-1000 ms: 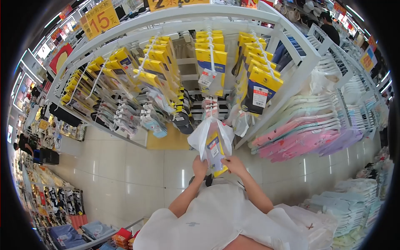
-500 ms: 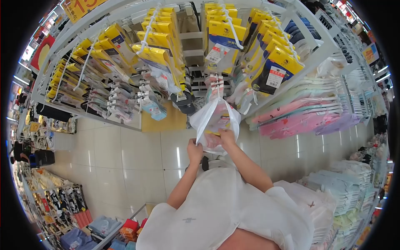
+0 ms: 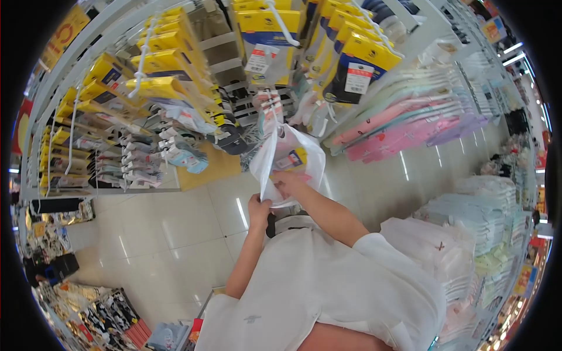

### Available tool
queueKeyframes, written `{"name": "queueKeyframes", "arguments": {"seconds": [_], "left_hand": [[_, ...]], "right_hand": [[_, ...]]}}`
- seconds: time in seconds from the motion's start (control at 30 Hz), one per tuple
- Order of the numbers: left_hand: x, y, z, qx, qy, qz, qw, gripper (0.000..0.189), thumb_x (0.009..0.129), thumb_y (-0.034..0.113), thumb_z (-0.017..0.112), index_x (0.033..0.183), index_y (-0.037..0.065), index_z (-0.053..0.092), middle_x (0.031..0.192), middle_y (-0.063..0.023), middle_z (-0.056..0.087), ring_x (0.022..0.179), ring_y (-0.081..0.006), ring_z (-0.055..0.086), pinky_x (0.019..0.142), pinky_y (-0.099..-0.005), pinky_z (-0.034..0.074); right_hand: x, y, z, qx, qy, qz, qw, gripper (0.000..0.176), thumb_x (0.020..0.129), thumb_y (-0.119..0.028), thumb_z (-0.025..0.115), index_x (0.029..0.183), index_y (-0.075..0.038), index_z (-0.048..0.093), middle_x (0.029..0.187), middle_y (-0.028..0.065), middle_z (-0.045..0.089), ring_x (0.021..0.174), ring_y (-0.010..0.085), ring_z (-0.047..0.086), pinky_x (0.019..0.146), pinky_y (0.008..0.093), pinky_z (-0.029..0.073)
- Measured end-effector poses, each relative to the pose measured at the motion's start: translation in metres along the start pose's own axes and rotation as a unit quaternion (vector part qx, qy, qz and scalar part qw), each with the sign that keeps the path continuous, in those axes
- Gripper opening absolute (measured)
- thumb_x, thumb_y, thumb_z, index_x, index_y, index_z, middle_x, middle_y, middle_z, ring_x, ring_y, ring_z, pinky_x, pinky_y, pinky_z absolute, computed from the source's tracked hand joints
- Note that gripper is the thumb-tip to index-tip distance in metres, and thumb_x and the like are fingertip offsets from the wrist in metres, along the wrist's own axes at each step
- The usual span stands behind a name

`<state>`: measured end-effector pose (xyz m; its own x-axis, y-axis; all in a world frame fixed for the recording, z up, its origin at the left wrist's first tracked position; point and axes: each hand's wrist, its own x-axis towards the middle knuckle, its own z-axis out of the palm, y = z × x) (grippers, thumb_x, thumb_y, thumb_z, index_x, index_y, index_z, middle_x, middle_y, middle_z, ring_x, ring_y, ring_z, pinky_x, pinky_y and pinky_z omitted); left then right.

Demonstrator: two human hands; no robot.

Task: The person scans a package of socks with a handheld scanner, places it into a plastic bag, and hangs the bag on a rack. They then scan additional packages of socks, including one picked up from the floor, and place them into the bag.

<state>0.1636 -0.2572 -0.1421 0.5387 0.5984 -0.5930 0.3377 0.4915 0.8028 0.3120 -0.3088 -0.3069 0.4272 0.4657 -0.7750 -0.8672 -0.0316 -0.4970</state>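
Observation:
A white plastic bag (image 3: 313,155) hangs open in front of my body, just below the rack. My left hand (image 3: 258,209) is closed on the near left part of its rim. Inside the mouth of the bag is my right hand (image 3: 288,184), touching or holding something pink whose shape I cannot make out. Beyond the fingers, a package with a yellow and blue label (image 3: 294,159) lies in the bag.
Yellow-topped packages (image 3: 269,35) hang on white hooks of a rack ahead. Pink and pastel garments (image 3: 404,137) hang to the right, with pale clothes (image 3: 433,245) nearer me. A tiled floor (image 3: 170,228) shows at left.
The view has turned, and the rack has shifted left. My right hand has moved from the bag's rim down into the bag, whose mouth is wider. My left hand still holds the rim.

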Motion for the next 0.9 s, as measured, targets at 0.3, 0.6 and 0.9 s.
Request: {"name": "queueKeyframes", "arguments": {"seconds": [0.3,0.6,0.9], "left_hand": [[0.006,0.018,-0.007,0.009,0.054,0.043,0.998,0.031,0.076,0.002,0.057,0.102,-0.013,0.049,0.092,-0.0194,0.059,0.075,-0.0266,0.064,0.058,-0.0348,0.057],[0.014,-0.028,-0.012,0.132,0.116,0.110,0.978,0.029,0.074,0.010,0.066,0.097,-0.006,0.056,0.088,-0.0158,0.061,0.076,-0.0238,0.060,0.068,-0.0334,0.049],[0.009,-0.032,-0.007,0.238,0.054,0.153,0.957,0.063,0.068,0.028,0.079,0.110,-0.010,0.052,0.099,-0.0199,0.057,0.078,-0.0243,0.060,0.070,-0.0340,0.049]], "right_hand": [[-0.149,-0.095,0.053,-0.259,-0.008,-0.032,0.965,0.033,0.082,-0.015,0.063,0.106,0.005,0.054,0.085,0.0133,0.062,0.079,0.0270,0.063,0.068,0.0360,0.052],[-0.209,-0.229,0.143,-0.376,0.154,-0.648,0.645,0.056,0.081,-0.024,0.066,0.125,0.000,0.042,0.104,0.0202,0.058,0.094,0.0364,0.058,0.079,0.0383,0.047],[-0.184,-0.279,0.180,-0.449,0.238,-0.614,0.603,0.075,0.074,-0.030,0.071,0.128,0.008,0.035,0.096,0.0233,0.059,0.091,0.0412,0.057,0.080,0.0440,0.046]]}}
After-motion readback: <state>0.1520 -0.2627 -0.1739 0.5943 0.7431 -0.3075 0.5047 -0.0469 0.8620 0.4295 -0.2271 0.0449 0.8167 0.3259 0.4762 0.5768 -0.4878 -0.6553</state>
